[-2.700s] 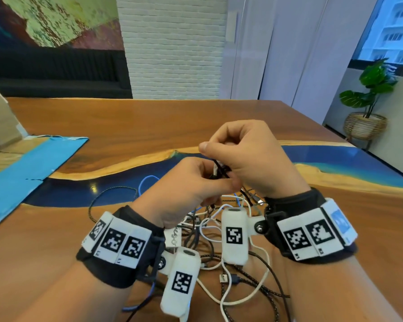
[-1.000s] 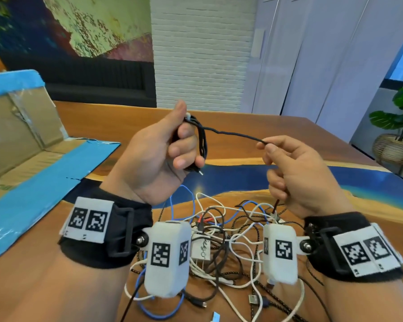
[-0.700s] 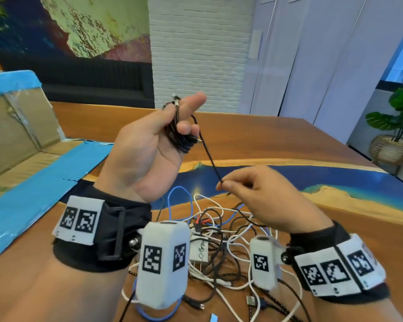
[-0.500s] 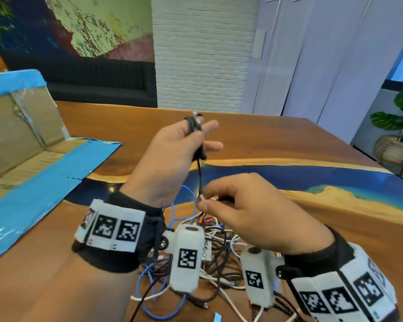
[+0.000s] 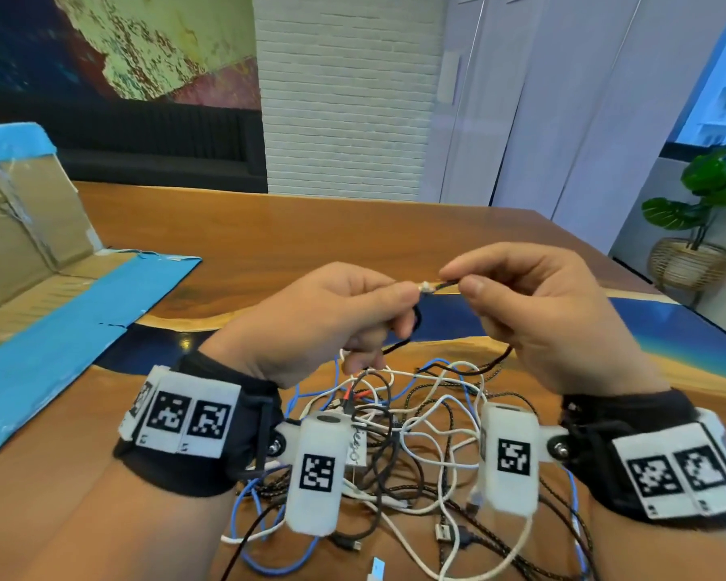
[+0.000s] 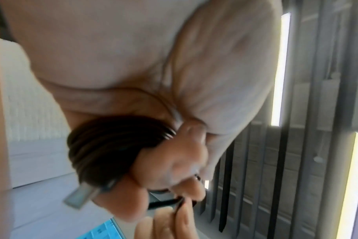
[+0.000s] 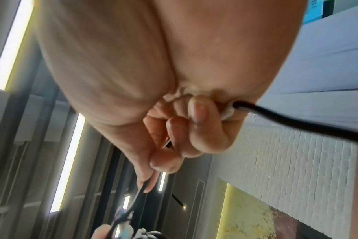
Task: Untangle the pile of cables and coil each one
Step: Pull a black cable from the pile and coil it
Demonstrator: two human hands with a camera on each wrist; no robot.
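My left hand [image 5: 407, 297] grips a small coil of black cable [image 6: 112, 145] in its curled fingers; a metal USB plug [image 6: 80, 195] sticks out of the coil. My right hand [image 5: 457, 280] is level with it just to the right and pinches the same black cable [image 5: 445, 284] between thumb and forefinger, beside a pale connector [image 5: 426, 287]. Slack from that cable [image 7: 296, 122] leaves the right fist and droops toward the pile. The tangled pile of white, black, blue and braided cables [image 5: 420, 438] lies on the table under both wrists.
An opened cardboard box with blue tape [image 5: 38, 287] lies at the left. The wooden table [image 5: 311, 228] with a blue resin band stretches ahead. A potted plant in a basket [image 5: 692, 262] stands on the floor, far right.
My left hand has come down with the coil, from raised to just above the pile. My right hand rose from the pile to meet it, pinching the cable's last stretch.
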